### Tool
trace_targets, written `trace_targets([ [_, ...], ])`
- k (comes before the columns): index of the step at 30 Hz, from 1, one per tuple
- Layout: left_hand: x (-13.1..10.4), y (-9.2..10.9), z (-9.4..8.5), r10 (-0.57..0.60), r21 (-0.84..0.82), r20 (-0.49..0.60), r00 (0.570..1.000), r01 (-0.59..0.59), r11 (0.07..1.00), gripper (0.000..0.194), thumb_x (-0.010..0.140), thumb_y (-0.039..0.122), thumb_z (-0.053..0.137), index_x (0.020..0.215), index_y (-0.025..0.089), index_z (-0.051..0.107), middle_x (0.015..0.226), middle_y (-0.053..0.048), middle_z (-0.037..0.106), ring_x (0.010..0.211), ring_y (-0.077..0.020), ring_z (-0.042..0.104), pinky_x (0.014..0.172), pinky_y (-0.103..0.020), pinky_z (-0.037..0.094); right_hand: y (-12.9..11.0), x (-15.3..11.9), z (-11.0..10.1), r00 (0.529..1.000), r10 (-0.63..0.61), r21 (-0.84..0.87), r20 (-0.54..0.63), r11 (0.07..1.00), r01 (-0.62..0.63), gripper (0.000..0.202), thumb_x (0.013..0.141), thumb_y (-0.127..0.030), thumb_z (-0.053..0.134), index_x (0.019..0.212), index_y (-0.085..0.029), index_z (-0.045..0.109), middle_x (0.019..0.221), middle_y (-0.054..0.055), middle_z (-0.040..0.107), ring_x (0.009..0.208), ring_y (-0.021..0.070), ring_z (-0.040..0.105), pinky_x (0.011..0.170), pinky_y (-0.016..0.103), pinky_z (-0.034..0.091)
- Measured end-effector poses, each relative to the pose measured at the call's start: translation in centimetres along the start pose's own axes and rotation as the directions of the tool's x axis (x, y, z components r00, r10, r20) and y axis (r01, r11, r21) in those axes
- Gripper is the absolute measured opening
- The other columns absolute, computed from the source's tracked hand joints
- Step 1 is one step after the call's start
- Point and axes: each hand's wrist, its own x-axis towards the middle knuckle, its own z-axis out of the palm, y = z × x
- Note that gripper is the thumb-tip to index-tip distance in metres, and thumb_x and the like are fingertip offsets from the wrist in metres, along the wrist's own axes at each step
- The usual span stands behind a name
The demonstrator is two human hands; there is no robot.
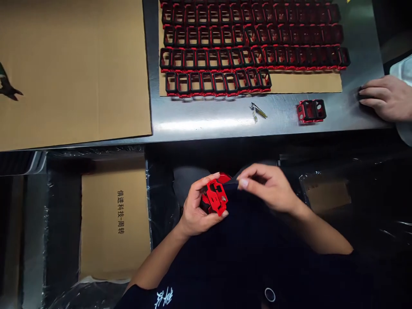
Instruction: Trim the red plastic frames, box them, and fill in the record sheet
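Note:
My left hand (197, 210) is wrapped round a red plastic frame (216, 197) with cut-out openings, held over my lap. To the right of it, my right hand (268, 186) has thumb and forefinger pinched together, apart from the frame. What the pinch holds, if anything, is too small to make out. Another red part (224, 177) shows just behind the held frame, partly hidden. On the metal table ahead lie nail clippers (259, 110), spread in a V shape. Farther right on the table stand red-and-black frames (311, 111), close together.
Rows of red-and-black frames (219, 83) stand on a cardboard sheet (305, 83) upon the metal table (199, 124). A large cardboard piece (80, 73) covers the left. Below it sits a printed cardboard box (103, 223). Another person's hand (389, 98) rests at the right edge.

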Motion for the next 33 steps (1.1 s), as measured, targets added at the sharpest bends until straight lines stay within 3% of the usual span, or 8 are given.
trace_targets([
  [4, 1.1, 0.6, 0.2, 0.073, 0.251, 0.069, 0.995, -0.088, 0.964, 0.078, 0.076, 0.019, 0.08, 0.144, 0.023, 0.042, 0.134, -0.016, 0.061, 0.124, -0.0274, 0.061, 0.101, -0.044, 0.055, 0.8, -2.0, 1.6, 0.938, 0.176, 0.332, 0.299, 0.902, -0.275, 0.032, 0.086, -0.041, 0.075, 0.1, -0.013, 0.072, 0.08, 0.004, 0.07, 0.069, 0.0115, 0.063, 0.067, 0.023, 0.051],
  [8, 1.6, 1.2, 0.3, 0.081, 0.367, 0.127, 0.989, -0.123, 0.922, 0.073, 0.077, 0.016, 0.072, 0.144, 0.021, 0.043, 0.131, -0.015, 0.062, 0.12, -0.0251, 0.063, 0.099, -0.042, 0.057, 1.2, -1.7, 1.9, 0.893, 0.189, 0.474, 0.409, 0.791, -0.385, 0.035, 0.08, -0.037, 0.082, 0.104, -0.013, 0.07, 0.088, 0.004, 0.07, 0.076, 0.0105, 0.063, 0.074, 0.023, 0.051],
  [15, 1.2, 1.4, 0.2, 0.067, 0.415, 0.147, 0.987, -0.123, 0.902, 0.07, 0.079, 0.018, 0.071, 0.143, 0.02, 0.044, 0.131, -0.015, 0.062, 0.12, -0.0246, 0.063, 0.099, -0.041, 0.058, 1.0, -1.3, 2.9, 0.889, 0.254, 0.42, 0.38, 0.809, -0.411, 0.041, 0.068, -0.036, 0.091, 0.093, -0.013, 0.069, 0.071, -0.003, 0.061, 0.058, 0.0048, 0.047, 0.055, 0.017, 0.038],
  [19, 1.2, 1.6, 0.3, 0.104, 0.443, 0.18, 0.978, -0.175, 0.879, 0.071, 0.078, 0.014, 0.067, 0.144, 0.019, 0.042, 0.13, -0.016, 0.061, 0.118, -0.0245, 0.064, 0.095, -0.039, 0.06, 1.4, -0.8, 3.5, 0.91, 0.292, 0.398, 0.295, 0.828, -0.395, 0.053, 0.08, -0.062, 0.076, 0.067, -0.011, 0.064, 0.052, -0.001, 0.056, 0.044, 0.006, 0.047, 0.045, 0.017, 0.036],
  [22, 1.2, 1.8, 0.1, 0.116, 0.448, 0.189, 0.975, -0.191, 0.873, 0.073, 0.078, 0.013, 0.066, 0.146, 0.02, 0.041, 0.13, -0.016, 0.06, 0.118, -0.0247, 0.064, 0.094, -0.038, 0.061, 1.7, -0.7, 3.3, 0.903, 0.294, 0.493, 0.313, 0.762, -0.419, 0.066, 0.085, -0.075, 0.06, 0.077, -0.011, 0.068, 0.056, 0.003, 0.061, 0.047, 0.0108, 0.057, 0.043, 0.018, 0.041],
  [25, 1.2, 1.8, 0.0, 0.103, 0.457, 0.193, 0.976, -0.183, 0.87, 0.075, 0.078, 0.013, 0.065, 0.148, 0.021, 0.039, 0.132, -0.016, 0.059, 0.121, -0.0255, 0.062, 0.095, -0.039, 0.06, 1.5, -1.0, 2.7, 0.896, 0.249, 0.519, 0.367, 0.745, -0.419, 0.052, 0.079, -0.058, 0.079, 0.101, -0.012, 0.07, 0.074, 0.004, 0.069, 0.059, 0.0118, 0.065, 0.048, 0.017, 0.046],
  [29, 1.2, 1.9, -0.2, 0.068, 0.458, 0.223, 0.972, -0.166, 0.873, 0.081, 0.079, 0.011, 0.064, 0.152, 0.025, 0.033, 0.14, -0.016, 0.056, 0.123, -0.0262, 0.061, 0.096, -0.041, 0.059, 1.2, -1.4, 2.4, 0.907, 0.221, 0.497, 0.358, 0.778, -0.385, 0.036, 0.071, -0.031, 0.09, 0.093, -0.014, 0.068, 0.074, 0.0, 0.069, 0.059, 0.0077, 0.062, 0.059, 0.018, 0.051],
  [33, 1.2, 2.4, -0.5, -0.193, 0.349, 0.184, 0.964, 0.119, 0.93, 0.079, 0.078, 0.016, 0.068, 0.15, 0.025, 0.036, 0.14, -0.016, 0.056, 0.083, -0.0143, 0.067, 0.076, -0.032, 0.062, 1.5, -1.4, 2.3, 0.933, 0.18, 0.466, 0.311, 0.827, -0.314, 0.029, 0.075, -0.034, 0.087, 0.084, -0.015, 0.068, 0.068, -0.001, 0.066, 0.057, 0.009, 0.06, 0.057, 0.02, 0.049],
])
